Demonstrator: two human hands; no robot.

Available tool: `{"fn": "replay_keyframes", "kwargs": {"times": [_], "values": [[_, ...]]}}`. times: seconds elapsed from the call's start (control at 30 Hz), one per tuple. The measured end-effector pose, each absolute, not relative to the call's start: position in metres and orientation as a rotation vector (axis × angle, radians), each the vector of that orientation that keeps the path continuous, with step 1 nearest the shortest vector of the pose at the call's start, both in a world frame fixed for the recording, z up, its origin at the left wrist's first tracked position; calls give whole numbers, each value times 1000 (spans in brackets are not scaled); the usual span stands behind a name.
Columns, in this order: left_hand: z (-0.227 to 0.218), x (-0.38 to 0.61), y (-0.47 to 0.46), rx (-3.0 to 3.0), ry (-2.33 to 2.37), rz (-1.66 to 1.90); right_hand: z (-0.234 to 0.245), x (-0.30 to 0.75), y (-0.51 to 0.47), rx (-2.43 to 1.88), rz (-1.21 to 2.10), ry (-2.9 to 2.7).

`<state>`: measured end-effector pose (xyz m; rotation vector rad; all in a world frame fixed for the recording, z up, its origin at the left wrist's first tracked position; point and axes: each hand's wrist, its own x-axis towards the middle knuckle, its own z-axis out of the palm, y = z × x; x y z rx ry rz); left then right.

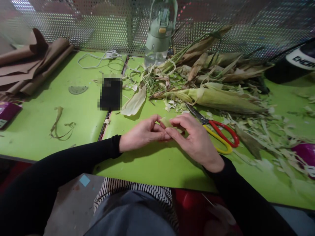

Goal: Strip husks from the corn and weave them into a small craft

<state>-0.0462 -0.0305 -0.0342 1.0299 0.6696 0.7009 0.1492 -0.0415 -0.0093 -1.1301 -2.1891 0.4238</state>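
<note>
Between my two hands is a small pale green piece of corn husk (pixel 166 122), held just above the green table (pixel 147 167). My left hand (pixel 145 131) has its fingers curled at the husk's left side. My right hand (pixel 193 139) pinches the piece from the right with thumb and forefinger. Right beside my right hand lie scissors (pixel 221 136) with one red and one yellow handle, their blades pointing away from me. Behind them lies a husk-wrapped corn cob (pixel 221 100). A loose, cupped husk leaf (pixel 135 102) rests beyond my left hand.
Dry husks (pixel 221 65) and shredded strips (pixel 273 134) spread over the right side. A water bottle (pixel 158 39) stands at the back by the perforated metal screen (pixel 103 26). To the left are a blurred-out black object (pixel 112 93), a white cable (pixel 98 62), a protractor (pixel 78 89) and brown paper (pixel 31 65).
</note>
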Motion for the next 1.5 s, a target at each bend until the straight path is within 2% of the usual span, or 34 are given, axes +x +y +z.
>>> {"fn": "replay_keyframes", "kwargs": {"times": [0.27,0.4,0.67,1.0,1.37,1.5], "values": [[-32,-44,-35,947,676,539,-15,147,-45,-1224,819,-1655],[-30,-46,-38,987,652,535,-18,149,-44,-1196,957,-1601],[-24,-51,-38,1048,593,548,-15,145,-47,-1206,782,-1623],[-12,-54,-41,1074,557,343,-12,148,-45,-1175,945,-1657],[-11,-49,-51,1407,657,348,-13,144,-58,-1234,865,-1706],[-17,-49,-48,1288,708,520,-8,150,-51,-1264,778,-1669]]}}
